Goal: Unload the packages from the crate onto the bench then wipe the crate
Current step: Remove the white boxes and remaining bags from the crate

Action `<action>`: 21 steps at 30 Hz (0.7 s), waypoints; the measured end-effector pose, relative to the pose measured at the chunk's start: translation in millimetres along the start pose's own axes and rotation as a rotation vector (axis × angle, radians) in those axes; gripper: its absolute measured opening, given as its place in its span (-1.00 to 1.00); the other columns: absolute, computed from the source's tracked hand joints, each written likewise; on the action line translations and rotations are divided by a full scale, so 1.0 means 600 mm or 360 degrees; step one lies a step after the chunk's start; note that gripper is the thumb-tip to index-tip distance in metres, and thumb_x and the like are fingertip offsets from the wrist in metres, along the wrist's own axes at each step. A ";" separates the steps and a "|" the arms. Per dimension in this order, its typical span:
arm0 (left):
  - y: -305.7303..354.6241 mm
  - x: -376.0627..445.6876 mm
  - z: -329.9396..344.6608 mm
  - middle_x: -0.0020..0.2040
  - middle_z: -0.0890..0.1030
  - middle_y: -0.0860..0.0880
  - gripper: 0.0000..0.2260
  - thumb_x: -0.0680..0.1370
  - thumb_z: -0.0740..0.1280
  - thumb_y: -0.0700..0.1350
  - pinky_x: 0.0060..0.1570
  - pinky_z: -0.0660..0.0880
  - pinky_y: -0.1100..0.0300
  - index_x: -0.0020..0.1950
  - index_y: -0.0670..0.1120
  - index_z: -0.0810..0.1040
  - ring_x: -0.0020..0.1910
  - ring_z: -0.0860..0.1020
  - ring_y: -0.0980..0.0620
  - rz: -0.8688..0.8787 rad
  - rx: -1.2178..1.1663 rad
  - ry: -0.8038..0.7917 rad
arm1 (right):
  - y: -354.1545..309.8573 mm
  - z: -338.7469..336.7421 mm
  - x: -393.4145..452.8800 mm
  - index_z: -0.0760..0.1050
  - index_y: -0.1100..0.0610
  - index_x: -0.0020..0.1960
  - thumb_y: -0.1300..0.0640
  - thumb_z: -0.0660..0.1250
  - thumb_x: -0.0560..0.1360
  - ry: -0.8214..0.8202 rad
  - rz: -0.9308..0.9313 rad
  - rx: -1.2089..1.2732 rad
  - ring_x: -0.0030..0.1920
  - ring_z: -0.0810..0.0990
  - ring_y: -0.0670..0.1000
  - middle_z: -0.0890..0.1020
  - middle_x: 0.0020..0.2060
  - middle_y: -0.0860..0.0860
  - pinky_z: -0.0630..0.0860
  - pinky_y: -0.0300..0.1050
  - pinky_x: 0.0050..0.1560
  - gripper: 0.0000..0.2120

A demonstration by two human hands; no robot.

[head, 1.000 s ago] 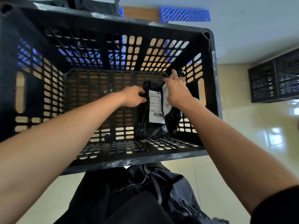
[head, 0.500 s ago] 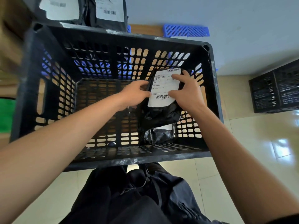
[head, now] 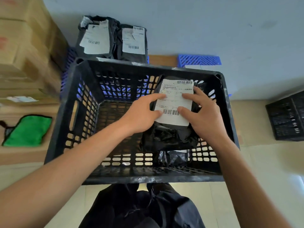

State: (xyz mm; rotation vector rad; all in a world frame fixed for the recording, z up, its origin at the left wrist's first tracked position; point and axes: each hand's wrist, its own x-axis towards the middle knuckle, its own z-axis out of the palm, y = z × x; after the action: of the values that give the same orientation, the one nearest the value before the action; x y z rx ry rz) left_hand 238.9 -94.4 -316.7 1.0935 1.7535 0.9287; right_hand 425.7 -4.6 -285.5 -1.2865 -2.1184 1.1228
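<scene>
A black slotted crate (head: 69, 116) stands in front of me. Inside its right half I hold a black package (head: 169, 137) with a white label, lifted off the bottom. My left hand (head: 139, 116) grips its left edge and my right hand (head: 204, 116) grips its right edge, thumbs on the label. Another black package (head: 172, 157) lies on the crate floor below it. Beyond the crate, two black labelled packages (head: 113, 40) lie side by side on the bench (head: 213, 30).
A green cloth (head: 28, 130) lies to the left of the crate. Cardboard boxes (head: 21, 51) are stacked at the far left. A blue grid panel (head: 199, 60) lies behind the crate. A second black crate (head: 286, 117) sits on the tiled floor at the right.
Both hands have raised the labelled package from the crate floor and turned its label up. My view tilted up, bringing the bench packages and green cloth into sight.
</scene>
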 end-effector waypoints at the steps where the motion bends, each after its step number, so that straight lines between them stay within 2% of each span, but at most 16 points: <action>1: 0.002 -0.008 -0.007 0.46 0.46 0.09 -0.51 0.60 0.39 -0.18 0.34 0.47 0.17 0.50 0.13 0.44 0.36 0.48 0.12 0.0001 0.0003 0.0021 | -0.008 0.004 -0.002 0.56 0.04 0.37 0.11 0.48 0.51 0.0000 -0.0021 -0.0033 0.13 0.42 -0.50 0.32 0.30 -0.46 0.47 -0.55 -0.17 -0.57; 4: 0.009 -0.031 -0.028 0.46 0.44 0.10 -0.52 0.61 0.38 -0.16 0.39 0.43 0.12 0.50 0.14 0.43 0.40 0.42 0.11 0.0019 0.0029 0.0102 | -0.030 0.011 -0.006 0.53 -0.05 0.40 0.03 0.46 0.53 0.0000 -0.0064 -0.0157 0.39 0.36 -0.21 0.27 0.54 -0.22 0.51 -0.50 -0.07 -0.56; 6: 0.013 -0.045 -0.040 0.45 0.43 0.13 -0.52 0.61 0.38 -0.15 0.40 0.41 0.12 0.50 0.16 0.43 0.41 0.40 0.13 0.0042 0.0030 0.0154 | -0.045 0.011 -0.010 0.52 -0.09 0.40 0.00 0.45 0.54 -0.0033 -0.0061 -0.0154 0.48 0.34 -0.11 0.24 0.57 -0.19 0.61 -0.26 0.09 -0.56; 7: 0.015 -0.050 -0.045 0.44 0.43 0.15 -0.52 0.61 0.39 -0.15 0.40 0.41 0.13 0.49 0.17 0.44 0.41 0.39 0.16 0.0050 0.0018 0.0180 | -0.052 0.011 -0.011 0.52 -0.10 0.40 0.00 0.44 0.54 -0.0046 -0.0069 -0.0127 0.48 0.36 -0.10 0.23 0.57 -0.19 0.64 -0.18 0.07 -0.56; 10: 0.023 -0.065 -0.058 0.38 0.43 0.26 -0.52 0.60 0.41 -0.14 0.33 0.37 0.39 0.47 0.21 0.45 0.35 0.36 0.32 0.0085 -0.0006 0.0279 | -0.066 0.009 -0.010 0.54 -0.09 0.39 0.08 0.41 0.57 -0.0053 -0.0133 0.0040 0.33 0.52 -0.18 0.26 0.55 -0.22 0.61 -0.34 -0.25 -0.61; 12: 0.030 -0.070 -0.065 0.37 0.46 0.27 -0.52 0.58 0.43 -0.14 0.29 0.31 0.51 0.46 0.20 0.47 0.35 0.37 0.36 0.0137 -0.0012 0.0375 | -0.069 0.007 -0.002 0.56 -0.06 0.37 0.18 0.36 0.59 -0.0059 -0.0174 0.0172 0.19 0.55 -0.35 0.28 0.54 -0.23 0.55 -0.39 -0.33 -0.62; 15: 0.045 -0.068 -0.072 0.35 0.49 0.25 -0.52 0.57 0.44 -0.17 0.33 0.31 0.46 0.45 0.15 0.49 0.36 0.40 0.34 0.0219 -0.0015 0.0504 | -0.075 0.003 0.018 0.56 -0.03 0.37 0.24 0.34 0.58 -0.0063 -0.0236 0.0281 0.13 0.52 -0.45 0.28 0.54 -0.23 0.56 -0.38 -0.29 -0.61; 18: 0.065 -0.059 -0.080 0.35 0.48 0.25 -0.50 0.57 0.44 -0.19 0.32 0.32 0.48 0.48 0.11 0.47 0.36 0.41 0.35 0.0259 -0.0008 0.0643 | -0.087 -0.001 0.047 0.54 -0.01 0.39 0.26 0.35 0.60 -0.0070 -0.0306 0.0317 0.18 0.38 -0.56 0.26 0.56 -0.19 0.60 -0.37 -0.13 -0.60; 19: 0.071 -0.053 -0.085 0.35 0.48 0.26 -0.49 0.57 0.44 -0.19 0.33 0.32 0.47 0.49 0.10 0.45 0.36 0.41 0.35 0.0265 0.0002 0.0678 | -0.093 -0.003 0.059 0.53 -0.01 0.40 0.26 0.34 0.60 -0.0091 -0.0335 0.0333 0.22 0.37 -0.54 0.25 0.57 -0.18 0.60 -0.37 -0.10 -0.60; 21: 0.081 -0.037 -0.098 0.33 0.47 0.29 -0.47 0.58 0.44 -0.20 0.33 0.31 0.49 0.51 0.10 0.43 0.34 0.40 0.38 0.0272 0.0037 0.0715 | -0.108 -0.007 0.086 0.53 -0.01 0.40 0.26 0.32 0.61 -0.0142 -0.0415 0.0305 0.38 0.36 -0.36 0.23 0.58 -0.17 0.60 -0.37 -0.02 -0.60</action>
State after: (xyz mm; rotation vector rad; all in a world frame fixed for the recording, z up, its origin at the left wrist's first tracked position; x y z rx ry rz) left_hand 205.3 -107.1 -245.8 1.1232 2.0535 1.3435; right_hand 369.0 26.1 -233.6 -0.8611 -2.1076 1.2510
